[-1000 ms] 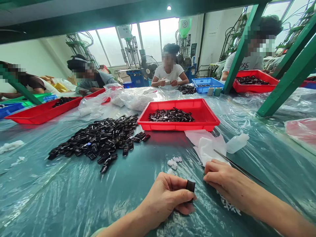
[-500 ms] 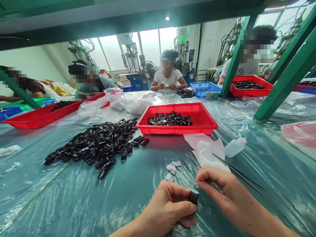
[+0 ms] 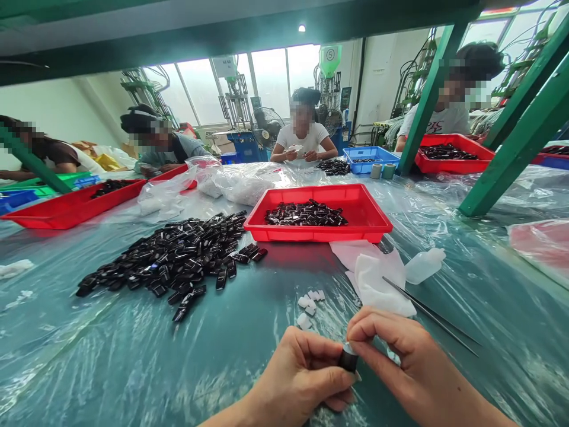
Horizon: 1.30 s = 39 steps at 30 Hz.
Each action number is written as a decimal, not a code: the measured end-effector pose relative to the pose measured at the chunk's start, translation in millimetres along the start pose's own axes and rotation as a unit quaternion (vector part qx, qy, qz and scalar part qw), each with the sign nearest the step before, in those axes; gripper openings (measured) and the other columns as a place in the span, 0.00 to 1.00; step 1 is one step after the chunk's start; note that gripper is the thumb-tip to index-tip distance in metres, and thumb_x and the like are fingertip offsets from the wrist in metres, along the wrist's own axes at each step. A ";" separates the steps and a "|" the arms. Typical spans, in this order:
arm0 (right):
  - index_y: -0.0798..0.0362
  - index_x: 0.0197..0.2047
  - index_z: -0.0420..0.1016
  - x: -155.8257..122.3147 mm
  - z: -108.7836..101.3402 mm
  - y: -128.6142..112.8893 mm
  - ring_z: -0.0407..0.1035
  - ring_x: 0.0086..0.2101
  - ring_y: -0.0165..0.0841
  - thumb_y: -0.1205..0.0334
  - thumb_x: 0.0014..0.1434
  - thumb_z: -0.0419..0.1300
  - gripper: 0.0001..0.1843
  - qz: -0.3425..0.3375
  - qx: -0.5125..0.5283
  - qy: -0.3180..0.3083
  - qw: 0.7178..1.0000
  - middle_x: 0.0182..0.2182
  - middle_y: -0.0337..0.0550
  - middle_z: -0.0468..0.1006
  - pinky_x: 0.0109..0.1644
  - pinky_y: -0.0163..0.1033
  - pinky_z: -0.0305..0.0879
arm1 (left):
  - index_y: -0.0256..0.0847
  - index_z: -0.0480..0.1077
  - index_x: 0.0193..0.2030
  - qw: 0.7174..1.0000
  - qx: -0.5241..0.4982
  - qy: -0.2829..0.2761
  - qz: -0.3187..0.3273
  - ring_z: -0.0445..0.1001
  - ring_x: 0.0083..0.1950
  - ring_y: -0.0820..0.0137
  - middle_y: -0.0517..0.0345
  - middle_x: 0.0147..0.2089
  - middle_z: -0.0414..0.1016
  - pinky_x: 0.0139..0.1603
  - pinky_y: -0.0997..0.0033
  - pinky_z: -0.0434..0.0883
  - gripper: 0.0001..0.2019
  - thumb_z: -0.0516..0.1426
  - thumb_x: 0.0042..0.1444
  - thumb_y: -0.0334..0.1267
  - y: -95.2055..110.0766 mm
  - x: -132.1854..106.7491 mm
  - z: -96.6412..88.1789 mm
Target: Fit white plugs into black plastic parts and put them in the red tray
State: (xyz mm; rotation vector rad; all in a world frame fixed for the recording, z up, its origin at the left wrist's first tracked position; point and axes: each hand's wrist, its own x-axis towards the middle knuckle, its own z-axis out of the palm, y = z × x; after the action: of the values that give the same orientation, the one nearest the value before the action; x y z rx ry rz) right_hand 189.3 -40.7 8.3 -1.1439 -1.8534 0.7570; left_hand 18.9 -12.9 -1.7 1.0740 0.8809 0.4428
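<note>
My left hand (image 3: 306, 373) is closed around a small black piece with a pale top end (image 3: 348, 358), held upright between thumb and fingers. At that pale end, my right hand (image 3: 395, 350) pinches with thumb and forefinger; whatever sits between those fingertips is too small or hidden to make out. Several small white pieces (image 3: 307, 305) lie on the plastic-covered table (image 3: 178, 367) just beyond my left hand. A pair of tweezers (image 3: 431, 314) rests partly on a folded white cloth (image 3: 377, 284) beyond my right hand.
A heap of glossy black pieces (image 3: 169, 255) spreads left of centre. Behind it stands a red tray (image 3: 368, 222) with more of them. A translucent bottle (image 3: 424, 265) lies right of the cloth. Green posts (image 3: 511, 142) rise at right. Co-workers sit across the table.
My right hand has moved slightly left, bringing its pinched fingertips onto the top of the black piece. My left hand keeps its hold almost in place.
</note>
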 end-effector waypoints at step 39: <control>0.51 0.41 0.67 -3.1 5.1 6.3 0.70 0.39 0.30 0.75 0.54 0.52 0.13 -0.065 -0.073 0.010 0.995 0.38 0.43 0.72 0.41 0.33 0.68 | 0.32 0.78 0.32 0.998 0.000 0.042 0.035 0.71 0.22 0.76 0.56 0.22 0.74 0.25 0.80 0.68 0.10 0.62 0.45 0.36 9.5 -0.3 -2.1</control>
State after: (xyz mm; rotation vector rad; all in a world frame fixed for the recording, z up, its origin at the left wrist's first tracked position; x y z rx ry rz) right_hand 188.4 -41.3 -0.3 -1.1051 -1.9717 0.5431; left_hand 17.9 -7.8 6.5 1.0951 0.9196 0.5504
